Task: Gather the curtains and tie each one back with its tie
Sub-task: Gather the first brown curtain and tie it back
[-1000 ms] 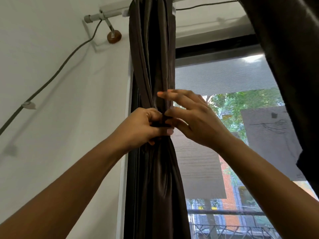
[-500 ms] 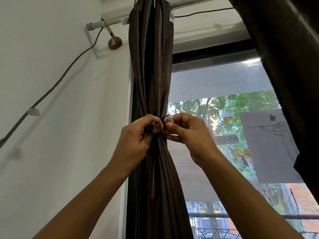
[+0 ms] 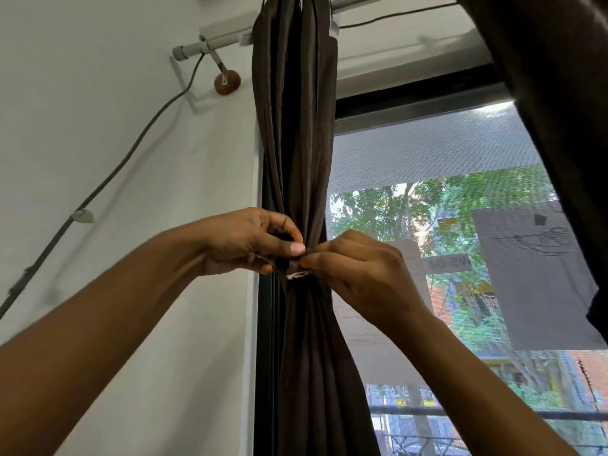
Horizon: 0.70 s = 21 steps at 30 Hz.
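A dark brown curtain [image 3: 296, 143] hangs gathered into a narrow bundle at the window's left edge, cinched at its waist by a dark tie [image 3: 292, 266] with a frayed pale end. My left hand [image 3: 246, 243] pinches the tie from the left with thumb and curled fingers. Meeting it from the right, my right hand [image 3: 358, 274] pinches the tie's other end, its fingertips touching the left thumb. A second dark curtain [image 3: 552, 110] hangs loose at the upper right, partly out of frame.
A curtain rod [image 3: 210, 44] with a round wooden wall bracket [image 3: 227, 82] runs above. A grey cable [image 3: 108, 179] slants down the white wall on the left. The mesh-screened window [image 3: 444, 225] fills the right side, with trees and buildings outside.
My right hand's fingers, spread on the curtain a second ago, have curled onto the tie. Both hands now pinch it together at the curtain's waist, where a frayed pale end shows.
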Each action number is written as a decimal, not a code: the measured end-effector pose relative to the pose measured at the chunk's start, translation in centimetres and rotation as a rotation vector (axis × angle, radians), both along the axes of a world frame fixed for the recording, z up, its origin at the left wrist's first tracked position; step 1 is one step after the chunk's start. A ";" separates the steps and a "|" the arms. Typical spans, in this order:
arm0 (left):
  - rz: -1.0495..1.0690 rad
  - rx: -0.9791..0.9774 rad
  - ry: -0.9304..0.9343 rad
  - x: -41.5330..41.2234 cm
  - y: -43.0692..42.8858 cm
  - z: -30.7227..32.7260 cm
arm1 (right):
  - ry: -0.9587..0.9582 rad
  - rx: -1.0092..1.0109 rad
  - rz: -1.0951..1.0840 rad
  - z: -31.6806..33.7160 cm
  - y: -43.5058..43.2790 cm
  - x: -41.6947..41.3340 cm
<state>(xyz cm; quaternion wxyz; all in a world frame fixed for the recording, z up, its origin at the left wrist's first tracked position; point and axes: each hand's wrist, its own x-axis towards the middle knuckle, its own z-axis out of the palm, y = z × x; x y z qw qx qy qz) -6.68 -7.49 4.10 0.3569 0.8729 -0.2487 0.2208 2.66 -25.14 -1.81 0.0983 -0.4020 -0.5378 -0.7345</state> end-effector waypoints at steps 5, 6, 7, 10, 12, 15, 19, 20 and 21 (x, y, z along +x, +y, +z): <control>-0.052 0.022 -0.113 0.2 1.0 -0.5 | 0.725 -0.231 0.503 0.9 0.1 -0.1; -0.072 0.024 -0.142 0.2 1.2 -0.6 | 0.823 -0.261 0.524 1.2 0.2 -0.1; -0.081 0.033 -0.170 0.3 1.4 -0.8 | 0.859 -0.287 0.477 1.4 0.4 0.0; -0.067 0.070 -0.275 0.4 1.7 -1.1 | 0.867 -0.366 0.282 2.4 1.0 0.1; -0.023 0.120 -0.404 0.4 1.9 -1.4 | 0.845 -0.367 0.211 2.8 1.5 0.0; 0.110 0.304 -0.717 0.4 2.1 -2.1 | 0.736 -0.304 0.140 2.9 2.1 0.3; 0.183 0.662 -1.066 0.9 2.0 -3.7 | 0.558 -0.167 0.008 1.9 2.8 1.0; 0.207 0.734 -1.120 1.0 2.1 -3.9 | 0.523 -0.130 -0.030 1.6 3.0 1.2; 0.232 0.785 -1.169 1.2 2.1 -4.1 | 0.490 -0.099 -0.065 1.5 3.3 1.3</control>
